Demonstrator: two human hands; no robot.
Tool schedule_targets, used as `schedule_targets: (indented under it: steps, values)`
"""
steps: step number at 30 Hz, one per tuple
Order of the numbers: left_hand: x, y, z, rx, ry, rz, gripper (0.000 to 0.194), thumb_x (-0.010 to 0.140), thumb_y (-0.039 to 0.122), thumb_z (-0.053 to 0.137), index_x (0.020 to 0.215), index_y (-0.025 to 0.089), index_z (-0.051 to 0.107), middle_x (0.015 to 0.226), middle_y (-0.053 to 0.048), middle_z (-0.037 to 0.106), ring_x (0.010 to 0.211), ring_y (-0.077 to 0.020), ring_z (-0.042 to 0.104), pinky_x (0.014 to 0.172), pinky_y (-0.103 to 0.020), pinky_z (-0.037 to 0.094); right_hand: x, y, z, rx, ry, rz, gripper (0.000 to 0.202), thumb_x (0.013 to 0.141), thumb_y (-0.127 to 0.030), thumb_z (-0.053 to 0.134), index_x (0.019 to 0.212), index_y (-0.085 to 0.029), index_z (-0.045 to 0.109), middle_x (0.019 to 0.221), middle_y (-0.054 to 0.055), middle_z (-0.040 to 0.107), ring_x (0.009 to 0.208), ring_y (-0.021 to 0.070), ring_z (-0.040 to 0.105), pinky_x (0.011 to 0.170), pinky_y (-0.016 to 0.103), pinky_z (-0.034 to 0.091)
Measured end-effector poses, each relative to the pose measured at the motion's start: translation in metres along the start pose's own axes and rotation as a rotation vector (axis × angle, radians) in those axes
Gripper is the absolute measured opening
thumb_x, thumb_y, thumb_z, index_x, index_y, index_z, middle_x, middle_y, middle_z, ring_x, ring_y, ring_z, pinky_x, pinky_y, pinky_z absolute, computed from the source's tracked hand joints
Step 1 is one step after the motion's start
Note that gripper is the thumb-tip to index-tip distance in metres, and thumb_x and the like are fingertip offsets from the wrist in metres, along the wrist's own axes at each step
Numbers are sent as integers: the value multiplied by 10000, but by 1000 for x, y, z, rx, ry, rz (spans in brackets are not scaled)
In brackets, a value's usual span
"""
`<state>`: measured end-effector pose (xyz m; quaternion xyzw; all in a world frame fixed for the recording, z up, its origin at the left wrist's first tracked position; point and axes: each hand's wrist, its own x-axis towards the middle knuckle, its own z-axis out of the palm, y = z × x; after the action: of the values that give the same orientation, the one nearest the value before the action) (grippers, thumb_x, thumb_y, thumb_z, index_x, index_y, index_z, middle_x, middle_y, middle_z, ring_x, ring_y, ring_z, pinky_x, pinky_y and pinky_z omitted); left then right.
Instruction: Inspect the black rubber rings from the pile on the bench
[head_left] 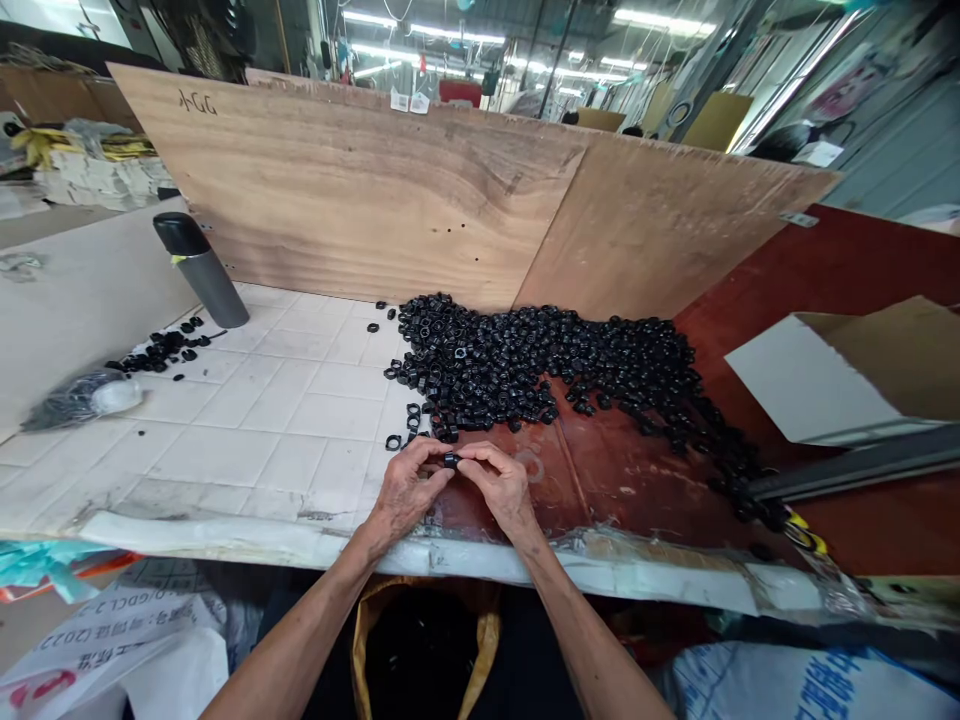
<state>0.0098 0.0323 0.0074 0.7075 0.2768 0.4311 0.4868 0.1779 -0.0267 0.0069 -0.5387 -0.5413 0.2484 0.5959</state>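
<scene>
Between my two hands is a small black plastic ring (451, 460), held just above the front part of the table. My left hand (409, 485) pinches it from the left with thumb and fingers. From the right, the closed thumb and fingertips of my right hand (499, 485) meet the same ring; whether they hold a separate tiny piece is too small to tell. Right behind my hands spreads a large heap of similar black rings (487, 365). A few loose rings (394, 442) lie at its left edge, close to my left fingers.
A plywood board (375, 190) stands behind the heap. On the left are a grey bottle (214, 285), small black parts (165, 348) and a plastic bag (79, 398). An open cardboard box (817, 380) sits at right. Below the table edge, a yellow-rimmed sack (364, 640) holds dark contents.
</scene>
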Motion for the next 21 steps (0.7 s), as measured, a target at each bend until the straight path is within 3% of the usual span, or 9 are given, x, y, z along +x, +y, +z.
schedule_targets:
  steps: [5,11,17,21]
  values:
    - [0,-1,1,-34,-1,18,219,860,173,688,1072,212,726,1110,-68,666,994,-186,688,814,-311,626,-3,0,0,32,-62,-32,156,867,-267,720,1003,-238,790,1079,80,725,1016,234,700,871,359,596]
    - [0,-2,0,18,-20,45,210,879,195,691,1085,214,724,1087,-68,680,978,-181,691,816,-310,608,-9,12,5,22,27,72,327,845,-290,748,1159,-224,689,1016,70,757,894,219,733,809,346,616]
    - [0,-4,0,21,-17,52,201,881,218,700,1079,206,727,1085,-72,691,976,-185,692,815,-310,602,-11,8,7,-155,2,10,217,938,-327,632,1121,-219,675,873,39,750,670,175,695,695,306,591]
    - [1,-2,0,-36,2,10,181,874,223,709,1053,204,739,1083,-70,703,969,-188,706,826,-317,610,-12,3,5,-168,-74,-20,193,937,-305,610,1096,-227,688,964,57,739,801,201,714,745,307,588]
